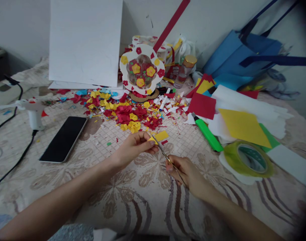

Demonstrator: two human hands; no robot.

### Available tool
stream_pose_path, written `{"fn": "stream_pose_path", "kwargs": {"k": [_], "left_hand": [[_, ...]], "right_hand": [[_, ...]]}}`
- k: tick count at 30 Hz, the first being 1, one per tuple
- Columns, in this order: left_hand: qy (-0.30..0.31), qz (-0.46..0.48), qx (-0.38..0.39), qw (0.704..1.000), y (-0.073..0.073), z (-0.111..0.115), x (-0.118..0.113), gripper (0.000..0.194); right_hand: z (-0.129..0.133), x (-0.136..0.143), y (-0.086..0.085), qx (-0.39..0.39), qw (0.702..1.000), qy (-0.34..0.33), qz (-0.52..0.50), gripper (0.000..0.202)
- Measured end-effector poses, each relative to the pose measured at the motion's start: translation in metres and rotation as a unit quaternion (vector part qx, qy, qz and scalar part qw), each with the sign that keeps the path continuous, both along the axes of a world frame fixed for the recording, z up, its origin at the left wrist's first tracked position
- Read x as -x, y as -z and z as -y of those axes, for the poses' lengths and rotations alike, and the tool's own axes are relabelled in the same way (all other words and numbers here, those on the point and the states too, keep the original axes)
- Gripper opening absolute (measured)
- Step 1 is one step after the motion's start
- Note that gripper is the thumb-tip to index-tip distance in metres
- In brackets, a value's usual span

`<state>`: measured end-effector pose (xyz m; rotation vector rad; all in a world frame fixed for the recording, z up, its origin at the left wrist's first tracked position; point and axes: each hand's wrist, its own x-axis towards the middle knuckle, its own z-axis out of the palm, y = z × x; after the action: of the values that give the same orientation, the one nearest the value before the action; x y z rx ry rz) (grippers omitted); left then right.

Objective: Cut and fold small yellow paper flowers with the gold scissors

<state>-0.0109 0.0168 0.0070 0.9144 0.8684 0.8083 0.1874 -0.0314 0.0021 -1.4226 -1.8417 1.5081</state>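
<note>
Between its thumb and fingers my left hand [140, 143] pinches a strip of yellow paper [161, 135]. My right hand [183, 170] is closed around a pair of scissors [163, 153], whose blades lie across the yellow strip close to my left thumb. Both hands are above the patterned tablecloth [127, 194]. Just beyond them lies a heap of cut yellow paper flowers [134, 126] and red paper flowers [124, 114], mixed with small scraps. Behind the heap stands a white flower-shaped paper piece [124, 72] decorated with red and yellow flowers.
At left are a black-screened phone [63, 139] and a white glue gun [35, 115] with its black cord. A green box cutter [208, 134], a roll of tape [248, 159] and coloured paper sheets [243, 127] lie at right. A white board [86, 40] leans behind; a blue bag [233, 53] stands back right.
</note>
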Motion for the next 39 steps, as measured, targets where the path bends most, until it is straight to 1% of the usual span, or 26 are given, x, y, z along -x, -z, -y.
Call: {"fn": "stream_pose_path", "kwargs": {"k": [3, 6, 9, 12, 15, 18, 22, 26, 28, 30, 31, 32, 33, 35, 36, 37, 39], "left_hand": [[0.015, -0.023, -0.003, 1.000, -0.001, 0.000, 0.000, 0.024], [0.073, -0.073, -0.009, 0.995, 0.000, 0.004, -0.002, 0.022], [0.126, -0.108, -0.015, 0.986, 0.004, 0.012, -0.006, 0.019], [0.153, -0.131, -0.032, 0.979, 0.009, 0.018, -0.009, 0.016], [0.156, -0.132, -0.030, 0.978, 0.011, 0.019, -0.010, 0.011], [0.141, -0.108, -0.004, 0.984, 0.009, 0.017, -0.010, 0.009], [0.130, -0.082, 0.017, 0.988, 0.006, 0.016, -0.011, 0.010], [0.123, -0.074, 0.018, 0.989, 0.007, 0.016, -0.012, 0.015], [0.120, -0.072, 0.021, 0.990, 0.008, 0.015, -0.011, 0.018], [0.113, -0.069, 0.034, 0.991, 0.010, 0.013, -0.011, 0.022], [0.107, -0.066, 0.043, 0.991, 0.010, 0.013, -0.011, 0.023], [0.098, -0.062, 0.051, 0.992, 0.010, 0.012, -0.011, 0.023], [0.087, -0.058, 0.060, 0.993, 0.011, 0.011, -0.011, 0.024], [0.064, -0.044, 0.073, 0.994, 0.012, 0.011, -0.011, 0.025], [0.053, -0.037, 0.080, 0.995, 0.013, 0.011, -0.011, 0.026], [0.043, -0.032, 0.085, 0.995, 0.013, 0.011, -0.011, 0.027], [0.029, -0.029, 0.091, 0.995, 0.014, 0.012, -0.012, 0.026]], "right_hand": [[-0.001, 0.000, 0.006, 0.047, 0.995, 0.059, -0.071, 0.044], [-0.005, 0.000, 0.005, 0.051, 0.986, 0.105, -0.118, 0.040], [-0.008, 0.002, 0.000, 0.048, 0.986, 0.111, -0.117, 0.032], [-0.007, 0.005, -0.002, 0.058, 0.988, 0.093, -0.112, 0.026], [-0.006, 0.006, 0.001, 0.049, 0.989, 0.090, -0.110, 0.020], [-0.007, 0.005, 0.003, 0.038, 0.986, 0.110, -0.117, 0.018], [-0.008, 0.004, 0.004, 0.034, 0.986, 0.121, -0.114, 0.017], [-0.008, 0.005, 0.003, 0.028, 0.988, 0.113, -0.104, 0.018], [-0.012, 0.001, 0.001, -0.011, 0.993, 0.097, -0.065, 0.019], [-0.020, -0.008, 0.000, -0.096, 0.991, 0.088, 0.030, 0.020], [-0.026, -0.015, -0.001, -0.149, 0.979, 0.089, 0.104, 0.019], [-0.032, -0.024, 0.000, -0.200, 0.956, 0.102, 0.190, 0.018], [-0.038, -0.033, 0.001, -0.238, 0.924, 0.111, 0.276, 0.017], [-0.049, -0.052, 0.004, -0.287, 0.861, 0.124, 0.400, 0.015], [-0.054, -0.060, 0.006, -0.294, 0.839, 0.130, 0.438, 0.017], [-0.057, -0.067, 0.007, -0.296, 0.824, 0.139, 0.464, 0.020], [-0.060, -0.075, 0.008, -0.302, 0.809, 0.144, 0.484, 0.023]]}}
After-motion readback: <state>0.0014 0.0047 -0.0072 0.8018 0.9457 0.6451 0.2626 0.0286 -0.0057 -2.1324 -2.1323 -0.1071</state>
